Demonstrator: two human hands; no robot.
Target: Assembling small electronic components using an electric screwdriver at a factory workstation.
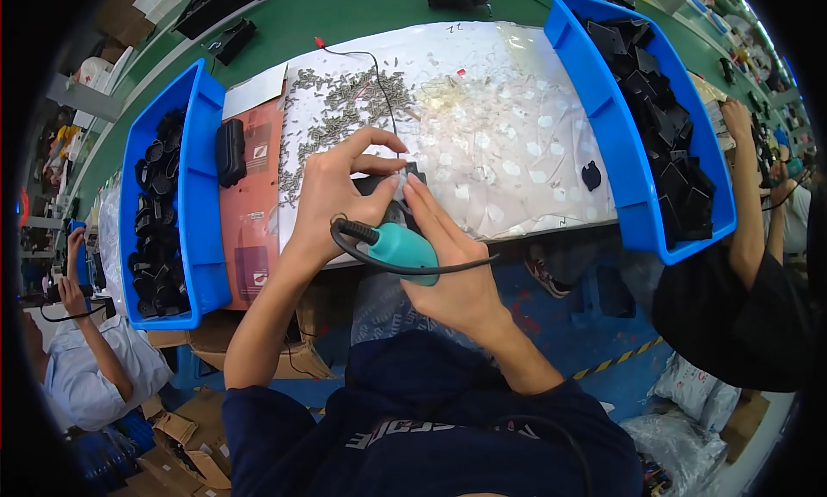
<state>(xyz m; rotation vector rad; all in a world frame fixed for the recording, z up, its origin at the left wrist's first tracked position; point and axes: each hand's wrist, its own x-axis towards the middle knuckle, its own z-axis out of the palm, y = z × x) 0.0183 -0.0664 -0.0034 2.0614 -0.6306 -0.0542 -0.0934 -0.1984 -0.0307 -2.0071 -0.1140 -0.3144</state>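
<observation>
My left hand [338,191] is closed, its thumb and fingers around a small black plastic part [369,185] at the near edge of the white work surface. The tips of my right hand [461,286] meet the left fingertips over that part. A small whitish bit shows between them, too small to name. Tucked in my right palm is a teal corded hand tool [403,249], which looks like an electric screwdriver; its tip is hidden. A thin black wire [383,88] with a red end [320,42] runs across the surface to my fingers.
Many small metal screws [345,101] lie scattered at the left of the white sheet [508,135]. Blue bins of black parts stand left [203,239] and right [573,45]. A black case [230,152] and a round black piece [591,176] lie nearby. Co-workers' arms show at both sides.
</observation>
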